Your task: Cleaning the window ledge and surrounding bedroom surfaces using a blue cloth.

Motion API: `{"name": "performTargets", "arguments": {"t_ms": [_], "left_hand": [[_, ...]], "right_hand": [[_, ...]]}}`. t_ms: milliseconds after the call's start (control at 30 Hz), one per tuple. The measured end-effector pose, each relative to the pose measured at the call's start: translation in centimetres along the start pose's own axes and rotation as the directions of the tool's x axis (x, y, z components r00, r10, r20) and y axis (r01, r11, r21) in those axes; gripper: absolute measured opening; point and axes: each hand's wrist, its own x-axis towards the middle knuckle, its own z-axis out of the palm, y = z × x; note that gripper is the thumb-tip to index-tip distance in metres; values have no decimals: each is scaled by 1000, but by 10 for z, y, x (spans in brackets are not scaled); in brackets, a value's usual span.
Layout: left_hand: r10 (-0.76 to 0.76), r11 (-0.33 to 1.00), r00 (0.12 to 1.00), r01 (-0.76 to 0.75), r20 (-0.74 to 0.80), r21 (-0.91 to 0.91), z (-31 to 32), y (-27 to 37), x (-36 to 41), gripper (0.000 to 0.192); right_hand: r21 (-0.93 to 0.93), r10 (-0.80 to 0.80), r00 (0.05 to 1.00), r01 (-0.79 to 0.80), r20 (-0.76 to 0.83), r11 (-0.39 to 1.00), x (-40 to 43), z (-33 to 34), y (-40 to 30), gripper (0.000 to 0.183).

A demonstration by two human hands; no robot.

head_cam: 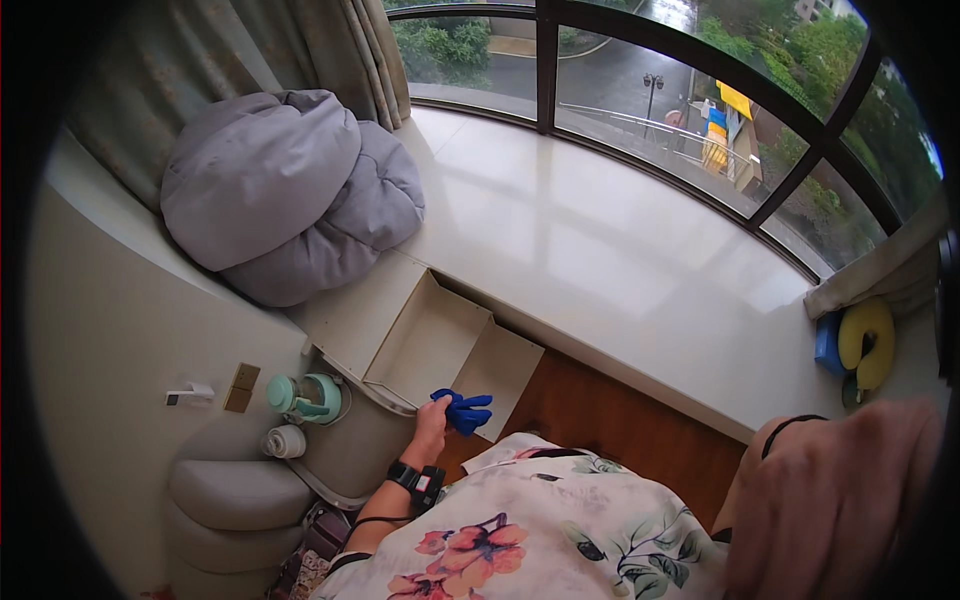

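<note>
My left hand [431, 429] grips a bunched blue fabric item [465, 411] with finger-like ends, which looks like a glove. It is held just over the near side of a white open-topped compartment [431, 341] and a lower white panel [499, 367]. A black device is strapped to my left wrist. My right hand [832, 495] is raised large and close to the camera at the lower right, its back towards me and a dark cord around the wrist. Its fingertips are hidden, so I cannot tell whether it holds anything.
A grey quilt [277, 195] lies heaped beside the curtain [300, 45] on the white window ledge [600, 225]. On a small grey bedside table [360, 450] stand a mint-green kettle [304, 397] and a white roll-like object [285, 441]. A yellow neck pillow [870, 341] rests at the right.
</note>
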Motion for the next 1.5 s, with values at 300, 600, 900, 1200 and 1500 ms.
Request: {"name": "performTargets", "arguments": {"t_ms": [300, 600, 900, 1200, 1500], "left_hand": [[-35, 999, 999, 35, 42, 3, 15, 18, -12, 19], [-37, 999, 999, 38, 40, -26, 7, -3, 15, 20], [-38, 999, 998, 37, 50, 25, 21, 5, 28, 20], [-100, 995, 991, 102, 85, -22, 6, -12, 32, 22], [-90, 995, 996, 91, -26, 47, 17, 8, 22, 20]], "right_hand": [[63, -40, 999, 39, 10, 997, -9, -8, 8, 30], [113, -28, 994, 40, -105, 993, 8, -10, 10, 31], [-12, -72, 997, 71, -22, 997, 8, -20, 11, 32], [-11, -88, 995, 87, -56, 996, 4, -22, 19, 30], [-30, -127, 991, 125, -50, 992, -2, -42, 17, 29]]}}
